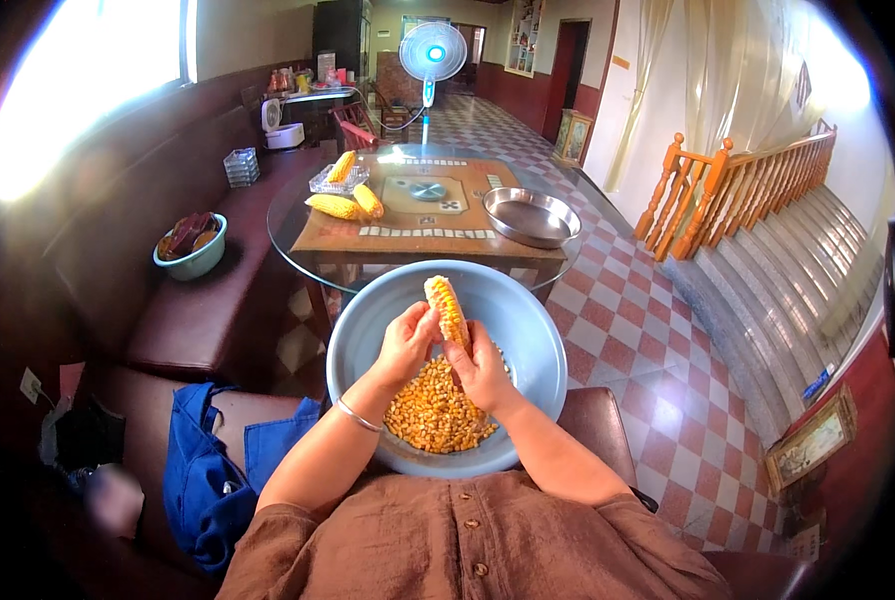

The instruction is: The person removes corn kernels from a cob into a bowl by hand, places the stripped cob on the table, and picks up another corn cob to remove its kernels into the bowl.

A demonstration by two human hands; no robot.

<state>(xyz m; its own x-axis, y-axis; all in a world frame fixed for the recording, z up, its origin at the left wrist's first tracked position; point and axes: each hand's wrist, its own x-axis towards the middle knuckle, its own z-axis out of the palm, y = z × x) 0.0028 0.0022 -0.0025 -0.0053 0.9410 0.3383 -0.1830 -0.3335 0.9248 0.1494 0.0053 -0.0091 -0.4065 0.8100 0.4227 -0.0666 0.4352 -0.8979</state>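
The left hand (pixel 405 343) and right hand (pixel 484 374) pinch 1 partly bare corn cob (pixel 448 308) above loose kernels (pixel 436 415) in a blue basin (pixel 530 345).

From your head, the wide fisheye looks down on your hands (pixel 484 374), close below, and forward across the table (pixel 343 236) toward the fan (pixel 434 53).

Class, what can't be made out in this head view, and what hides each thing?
- Head view: the corn cob's lower end, behind the right hand.
- Head view: the bottom of the blue basin under the loose kernels.
- Head view: whatever lies outside the window, lost in glare.
- Head view: the brown shirt's hem, cut off by the lower edge.
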